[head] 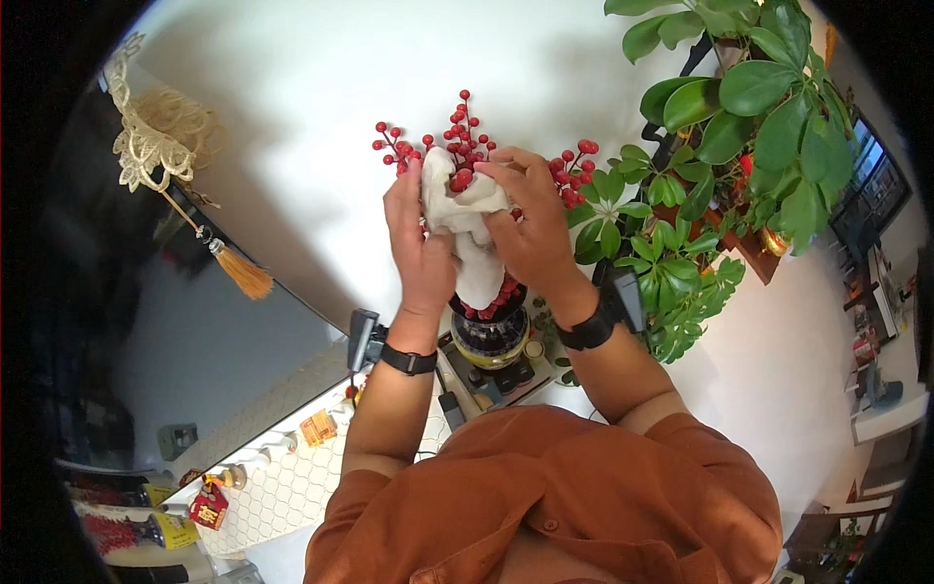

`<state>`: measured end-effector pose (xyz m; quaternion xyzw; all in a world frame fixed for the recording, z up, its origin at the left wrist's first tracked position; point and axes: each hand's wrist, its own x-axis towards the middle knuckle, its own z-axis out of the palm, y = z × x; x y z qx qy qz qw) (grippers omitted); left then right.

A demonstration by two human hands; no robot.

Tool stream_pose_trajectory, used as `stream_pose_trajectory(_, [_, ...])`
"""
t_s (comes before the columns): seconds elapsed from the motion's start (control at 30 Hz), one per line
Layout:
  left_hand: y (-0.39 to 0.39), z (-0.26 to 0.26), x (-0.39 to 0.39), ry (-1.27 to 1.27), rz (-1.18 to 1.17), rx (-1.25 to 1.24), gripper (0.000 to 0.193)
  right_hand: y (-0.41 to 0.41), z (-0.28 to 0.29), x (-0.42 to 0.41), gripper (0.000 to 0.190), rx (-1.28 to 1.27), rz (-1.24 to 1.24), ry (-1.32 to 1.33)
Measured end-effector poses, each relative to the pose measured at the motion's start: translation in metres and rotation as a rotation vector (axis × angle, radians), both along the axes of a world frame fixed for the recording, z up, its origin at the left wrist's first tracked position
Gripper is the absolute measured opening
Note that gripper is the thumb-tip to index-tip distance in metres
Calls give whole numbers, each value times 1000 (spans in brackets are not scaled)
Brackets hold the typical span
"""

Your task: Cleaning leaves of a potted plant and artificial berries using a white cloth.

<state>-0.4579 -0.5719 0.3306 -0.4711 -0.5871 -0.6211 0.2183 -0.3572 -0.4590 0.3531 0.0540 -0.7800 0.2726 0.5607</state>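
Between my two hands is a crumpled white cloth (pixel 467 204), with a long fold of it hanging down. My left hand (pixel 423 248) grips the cloth from its left side, thumb on the front. On the other side my right hand (pixel 529 212) pinches the cloth's upper right part between curled fingers and thumb. A red berry shows in a gap of the cloth. Sprigs of red artificial berries (pixel 461 135) stick out behind and beside the hands. Below them stands a dark, glossy patterned vase (pixel 490 336), partly hidden by the cloth and the berries.
A leafy green potted plant (pixel 759 109) reaches in close on the right. At the left are a large dark television screen (pixel 241 379) and a tassel (pixel 241 270) hanging from lace. Small ornaments and a red box (pixel 209 505) line a white patterned cabinet top (pixel 292 474).
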Motion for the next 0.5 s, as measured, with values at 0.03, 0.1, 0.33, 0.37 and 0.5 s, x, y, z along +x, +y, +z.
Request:
stream_pose_trajectory(0.03, [-3,3,-2,1,0,2,71,6,3,2,33,-47,50,-55])
stream_pose_trajectory(0.1, [-8,8,-10,-280,-273,-39,73,7,8,7,30,-94,105,-110])
stream_pose_trajectory(0.33, [-28,14,-11,14,143,-114,27,-4,10,11,33,-270,-78,-133])
stream_pose_trajectory(0.37, [-32,13,-5,157,245,-98,26,-8,7,14,35,-294,-102,-102])
stream_pose_trajectory(0.5, [-53,-6,26,128,396,-70,23,-26,-16,27,38,-34,-186,152])
